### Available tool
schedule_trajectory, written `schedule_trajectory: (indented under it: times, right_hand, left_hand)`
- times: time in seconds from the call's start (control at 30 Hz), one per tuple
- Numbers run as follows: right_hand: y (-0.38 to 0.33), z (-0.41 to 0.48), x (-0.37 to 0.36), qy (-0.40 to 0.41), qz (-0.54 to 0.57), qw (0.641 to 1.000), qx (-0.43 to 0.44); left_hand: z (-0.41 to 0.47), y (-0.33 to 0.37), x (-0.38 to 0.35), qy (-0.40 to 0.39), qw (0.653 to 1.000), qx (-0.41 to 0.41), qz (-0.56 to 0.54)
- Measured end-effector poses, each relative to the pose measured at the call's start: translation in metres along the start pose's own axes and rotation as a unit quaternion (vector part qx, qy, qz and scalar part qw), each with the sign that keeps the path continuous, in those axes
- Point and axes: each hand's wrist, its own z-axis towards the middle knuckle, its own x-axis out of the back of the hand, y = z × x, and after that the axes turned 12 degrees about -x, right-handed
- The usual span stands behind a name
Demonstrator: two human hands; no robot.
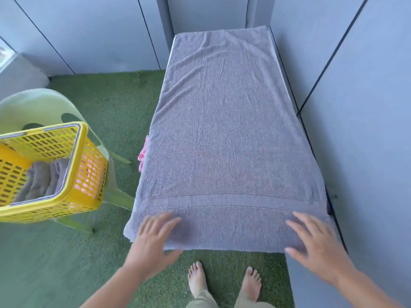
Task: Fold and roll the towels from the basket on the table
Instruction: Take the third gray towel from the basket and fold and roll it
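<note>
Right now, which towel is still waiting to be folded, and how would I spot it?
Look left of the table to the pale green chair; a yellow basket sits on it. The grey towel lies crumpled inside, unlike the flat towel spread over the table.

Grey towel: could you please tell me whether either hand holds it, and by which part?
Neither holds it: left hand and right hand lie open over the near edge of the grey towel.
</note>
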Motion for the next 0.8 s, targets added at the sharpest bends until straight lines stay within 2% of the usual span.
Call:
schedule_trajectory:
  times: [0.1, 0.2, 0.33, 0.47, 0.53, 0.67, 0.8]
  right_hand:
    - [-0.062, -0.002, -0.015, -0.01, -0.006, 0.993, 0.119]
    - [-0.107, 0.009, -0.024, -0.003, -0.006, 0.985, 0.173]
    - [-0.137, 0.025, -0.02, 0.013, -0.019, 0.977, 0.211]
    - [-0.145, 0.031, -0.018, 0.024, -0.021, 0.978, 0.205]
    - [-0.148, 0.028, -0.02, 0.036, -0.013, 0.979, 0.2]
    - [-0.155, 0.025, -0.018, 0.049, 0.032, 0.985, 0.163]
    - [-0.151, 0.033, -0.015, 0.078, 0.025, 0.983, 0.162]
  left_hand:
    - [0.025, 0.05, -0.02, -0.038, 0.99, -0.126, 0.039]
    - [0.05, 0.074, -0.031, -0.047, 0.988, -0.136, 0.064]
    - [0.073, 0.085, -0.034, 0.015, 0.986, -0.161, 0.043]
    - [0.077, 0.084, -0.031, 0.061, 0.981, -0.181, 0.022]
    - [0.077, 0.085, -0.029, 0.076, 0.985, -0.158, -0.003]
    - [0.08, 0.092, -0.022, 0.057, 0.992, -0.103, -0.051]
    - [0.088, 0.089, -0.015, 0.036, 0.992, -0.109, -0.051]
